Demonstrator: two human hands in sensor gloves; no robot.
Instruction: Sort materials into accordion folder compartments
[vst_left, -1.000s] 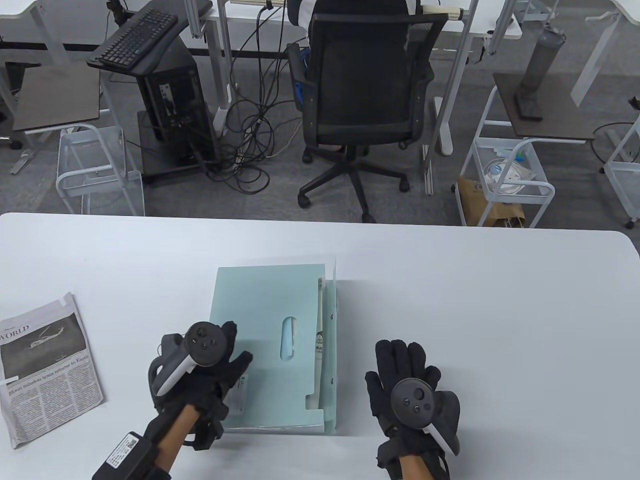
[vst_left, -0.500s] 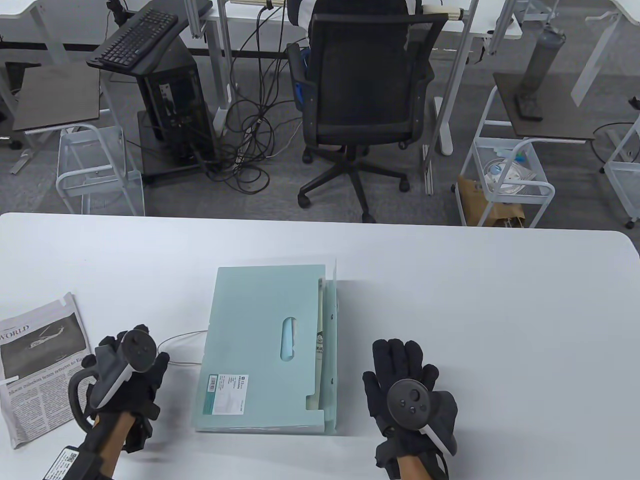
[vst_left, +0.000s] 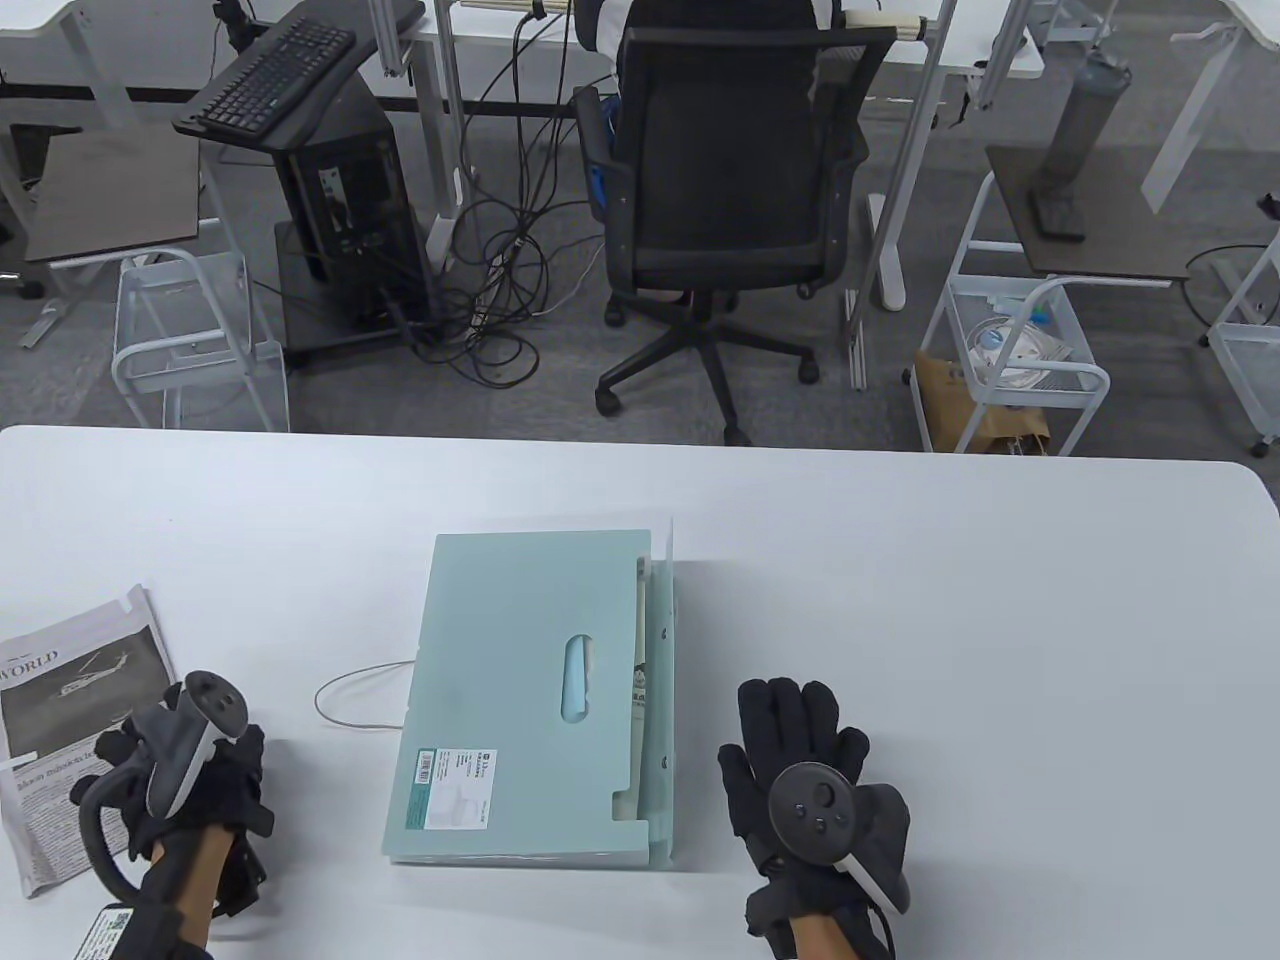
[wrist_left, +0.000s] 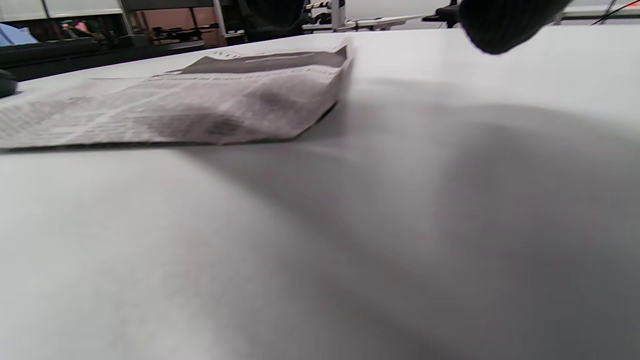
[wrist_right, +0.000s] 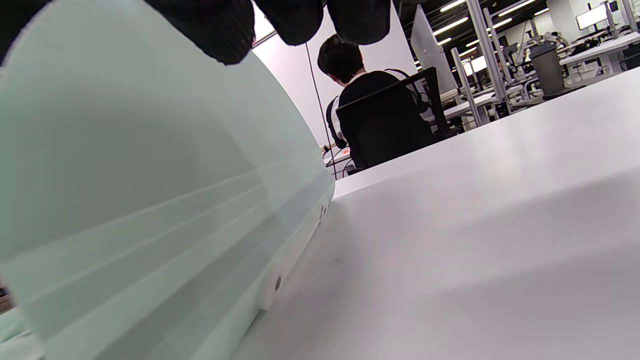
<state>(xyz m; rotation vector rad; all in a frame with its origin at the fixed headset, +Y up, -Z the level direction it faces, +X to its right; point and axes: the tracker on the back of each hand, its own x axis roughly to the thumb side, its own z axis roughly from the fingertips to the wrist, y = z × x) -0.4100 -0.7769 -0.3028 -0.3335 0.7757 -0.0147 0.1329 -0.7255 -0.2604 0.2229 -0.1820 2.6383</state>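
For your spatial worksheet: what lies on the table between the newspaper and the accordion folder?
In the table view, the left hand sits beside the newspaper, and a thin elastic cord loop lies against the accordion folder; otherwise bare table.

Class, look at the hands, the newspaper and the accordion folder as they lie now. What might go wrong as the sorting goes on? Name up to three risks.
1. The newspaper lies at the table's left edge; the left hand reaching for it might push it off.
2. The accordion folder lies flat and closed, so the thick folded paper may jam on entry.
3. The thin elastic loop beside the folder could snag gloved fingers.
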